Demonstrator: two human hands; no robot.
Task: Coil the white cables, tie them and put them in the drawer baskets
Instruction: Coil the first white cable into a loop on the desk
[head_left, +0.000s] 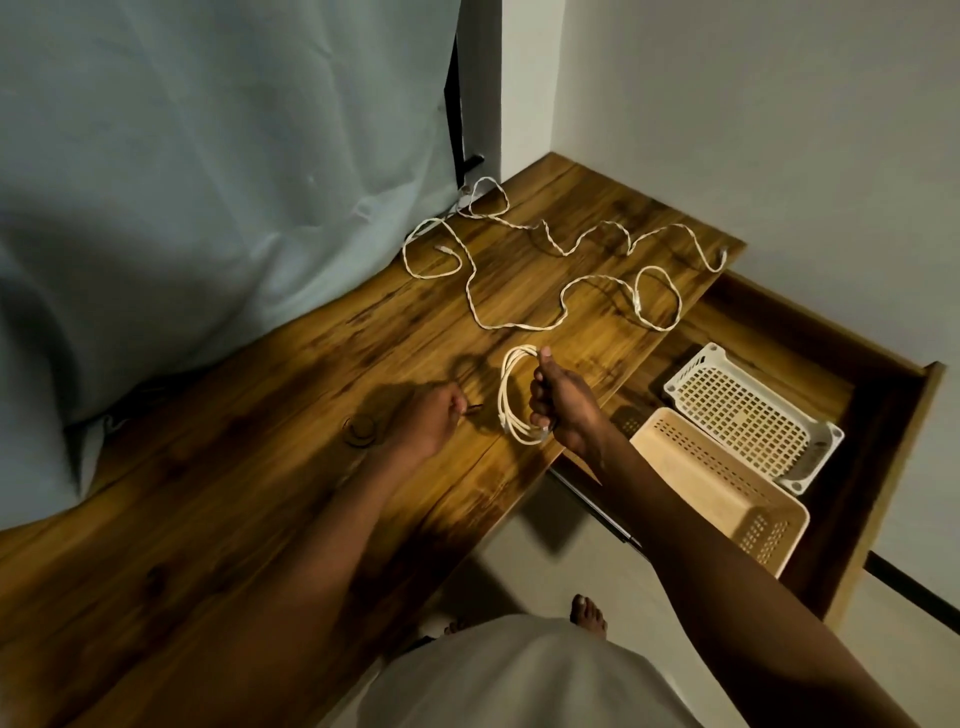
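Right hand (558, 402) grips the coiled cable (514, 395) above the desk (260, 467) | left hand (428, 418) pinches a dark tie (472, 409) | loose cables (545, 270) lie behind | best: wrap tightly around all loops.

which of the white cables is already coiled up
The coiled cable held up in the right hand. The other white cables lie loose and sprawled across the far desk.

No readable text

Neither the baskets (748, 415) in the drawer nor the cables beside them bore legible lettering.
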